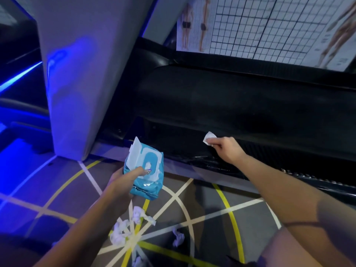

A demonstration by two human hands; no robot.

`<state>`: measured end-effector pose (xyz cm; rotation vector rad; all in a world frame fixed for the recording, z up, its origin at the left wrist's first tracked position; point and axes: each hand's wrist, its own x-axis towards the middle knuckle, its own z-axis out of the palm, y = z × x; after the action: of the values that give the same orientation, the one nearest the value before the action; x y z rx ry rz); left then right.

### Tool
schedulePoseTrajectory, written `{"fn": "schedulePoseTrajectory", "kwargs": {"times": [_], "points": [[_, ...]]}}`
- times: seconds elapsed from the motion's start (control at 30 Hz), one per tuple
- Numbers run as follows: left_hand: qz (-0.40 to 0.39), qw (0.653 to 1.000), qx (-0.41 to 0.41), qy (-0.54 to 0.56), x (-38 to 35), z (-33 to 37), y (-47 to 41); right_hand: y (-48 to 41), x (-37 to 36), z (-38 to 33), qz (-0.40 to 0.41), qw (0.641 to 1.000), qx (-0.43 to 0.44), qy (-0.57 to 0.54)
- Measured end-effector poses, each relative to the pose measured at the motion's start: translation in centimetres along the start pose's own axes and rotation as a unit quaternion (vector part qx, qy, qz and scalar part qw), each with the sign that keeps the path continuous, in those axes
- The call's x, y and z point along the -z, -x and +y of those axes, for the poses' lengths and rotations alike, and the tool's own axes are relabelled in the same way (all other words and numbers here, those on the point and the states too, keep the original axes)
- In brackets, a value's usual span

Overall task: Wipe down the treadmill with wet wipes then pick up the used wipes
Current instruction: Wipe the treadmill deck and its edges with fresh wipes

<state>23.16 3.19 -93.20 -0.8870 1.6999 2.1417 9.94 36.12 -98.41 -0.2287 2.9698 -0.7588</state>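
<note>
Nearest the camera, both bare forearms reach forward over a grey floor (212, 212) marked with yellow and pale crossing lines, and a thin dark band (300, 224) circles the right arm. Crumpled used wipes lie on that floor between the arms: one clump (119, 232) to the left, another (141, 214) just above it, a smaller one (178, 237) to the right, and a fourth (137, 262) at the bottom edge. Above them the left hand (123, 182) grips a blue pack of wet wipes (148, 182) from below, thumb laid across its front, with the white flip lid (134, 151) standing open. Further out, the right hand (225, 149) pinches a small white wet wipe (209, 138) between its curled fingers and holds it against the near side rail (173, 145) of the treadmill; shiny streaks (202, 159) show on the rail just below the hand. Beyond the rail lies the black running belt (231, 99), running off to the right. A broad grey upright (77, 74) rises at the treadmill's left end, lit blue on one side, and blue strip lighting (19, 76) glows at far left. Past the far rail hangs a posture chart (269, 26) with a black grid and standing human figures.
</note>
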Motion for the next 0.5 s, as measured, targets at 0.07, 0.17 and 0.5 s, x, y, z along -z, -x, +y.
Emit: {"fn": "schedulePoseTrajectory", "kwargs": {"times": [0.07,0.17,0.5], "points": [[0.0,1.0,0.0,0.007,0.0,0.1,0.0,1.1,0.3,0.5,-0.011,1.0,-0.006,-0.013],[-0.005,1.0,0.003,0.027,-0.1,0.1,0.0,3.8,0.3,0.9,0.002,0.998,0.057,-0.034],[-0.025,0.997,0.009,0.072,-0.3,-0.6,-0.8,8.1,0.0,1.4,-0.052,0.987,0.145,-0.041]]}}
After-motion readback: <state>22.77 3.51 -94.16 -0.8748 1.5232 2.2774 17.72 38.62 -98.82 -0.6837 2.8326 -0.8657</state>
